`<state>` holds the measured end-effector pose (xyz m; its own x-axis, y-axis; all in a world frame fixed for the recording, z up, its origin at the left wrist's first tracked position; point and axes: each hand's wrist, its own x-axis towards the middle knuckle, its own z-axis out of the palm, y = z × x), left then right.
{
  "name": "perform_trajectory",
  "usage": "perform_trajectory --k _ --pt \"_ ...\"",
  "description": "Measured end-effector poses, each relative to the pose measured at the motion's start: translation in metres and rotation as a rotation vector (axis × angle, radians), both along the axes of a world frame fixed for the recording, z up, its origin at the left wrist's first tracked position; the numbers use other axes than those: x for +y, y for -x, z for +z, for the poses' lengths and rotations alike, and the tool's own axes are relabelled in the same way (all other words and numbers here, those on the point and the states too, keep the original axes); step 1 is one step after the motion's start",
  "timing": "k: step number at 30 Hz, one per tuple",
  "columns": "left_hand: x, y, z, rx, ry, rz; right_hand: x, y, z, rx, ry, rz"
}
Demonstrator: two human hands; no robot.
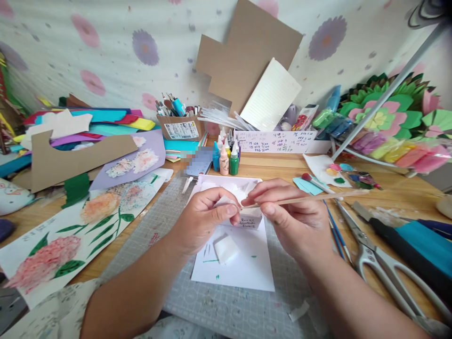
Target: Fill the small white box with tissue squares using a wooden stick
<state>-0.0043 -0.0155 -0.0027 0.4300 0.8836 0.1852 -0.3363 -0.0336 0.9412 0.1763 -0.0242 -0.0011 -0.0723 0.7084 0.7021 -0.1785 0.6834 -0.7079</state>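
Above the mat my left hand (208,212) pinches a small white piece (223,201), perhaps paper or cotton, between thumb and fingers. A thin wooden stick (310,197) with a pale far end is gripped by my right hand (293,212), its near end touching or very close to the left fingertips. Just behind both hands sits an open white box (203,181) with white pieces inside, partly hidden by them. Below lies a white sheet (247,273) marked with green strokes, bearing a white square pad (226,248).
A grey cutting mat (190,301) covers the table's middle. Scissors (370,256) and blue brushes (337,230) lie right. Paint bottles (224,160) and a brush box (181,129) stand behind. Flower paintings (102,221) and brown cardboard (77,153) lie left. A metal pole (388,92) slants at right.
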Motion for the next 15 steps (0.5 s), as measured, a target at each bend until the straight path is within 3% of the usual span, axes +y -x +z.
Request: perform_trajectory --k 15 --pt "-0.0001 0.0017 -0.0017 -0.005 0.057 -0.058 -0.0008 -0.0006 0.0029 -0.046 0.005 0.018"
